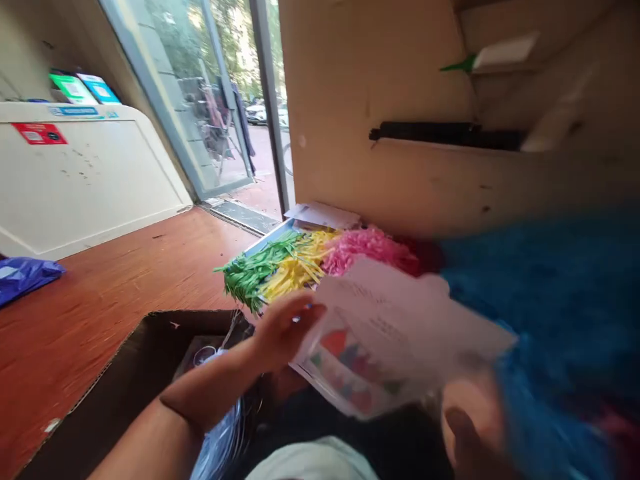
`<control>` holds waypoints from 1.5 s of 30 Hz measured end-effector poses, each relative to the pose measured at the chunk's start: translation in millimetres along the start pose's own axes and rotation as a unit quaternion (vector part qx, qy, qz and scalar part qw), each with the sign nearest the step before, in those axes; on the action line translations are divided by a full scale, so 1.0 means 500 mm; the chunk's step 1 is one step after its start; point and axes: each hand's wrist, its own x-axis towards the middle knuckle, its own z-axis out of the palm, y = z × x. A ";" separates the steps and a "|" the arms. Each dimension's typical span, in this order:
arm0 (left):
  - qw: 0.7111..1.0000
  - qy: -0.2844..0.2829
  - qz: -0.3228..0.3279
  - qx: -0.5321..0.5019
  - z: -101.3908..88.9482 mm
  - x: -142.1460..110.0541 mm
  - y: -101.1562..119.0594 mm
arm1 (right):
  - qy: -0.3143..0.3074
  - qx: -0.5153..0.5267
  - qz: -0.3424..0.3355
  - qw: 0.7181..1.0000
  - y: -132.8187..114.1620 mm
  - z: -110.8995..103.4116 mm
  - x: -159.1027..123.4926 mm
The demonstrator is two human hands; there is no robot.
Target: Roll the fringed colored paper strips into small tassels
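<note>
In the centre of the frame, a pale, flat packet with printed lettering and a see-through window over red, green and blue shapes is tilted. The left hand has its grip closed on the packet's left edge; the right hand, at the lower right, is at its lower right corner, too blurred to tell whether its grip is closed. Just above and left of the packet lie shredded green strips, yellow strips and pink strips, side by side. A crinkled blue mass, seemingly plastic, fills the right side. An open brown cardboard box occupies the lower left, beside the reddish-brown floor; a glazed door stands at upper left.
</note>
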 end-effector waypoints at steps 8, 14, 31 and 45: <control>0.868 -0.298 -0.200 -0.342 0.125 -0.013 -0.048 | 0.023 0.091 0.150 0.984 -0.001 -0.026 -0.075; 0.830 -0.407 -0.218 -0.312 0.178 0.111 0.010 | -0.034 0.041 0.168 0.984 -0.021 -0.054 -0.039; 0.831 -0.448 -0.268 -0.191 0.271 0.093 -0.020 | 0.090 -0.359 -0.319 0.872 -0.010 -0.039 -0.025; 0.821 -0.569 -0.053 -0.008 0.273 0.107 -0.006 | 0.021 -0.300 -0.226 0.927 -0.002 -0.058 -0.101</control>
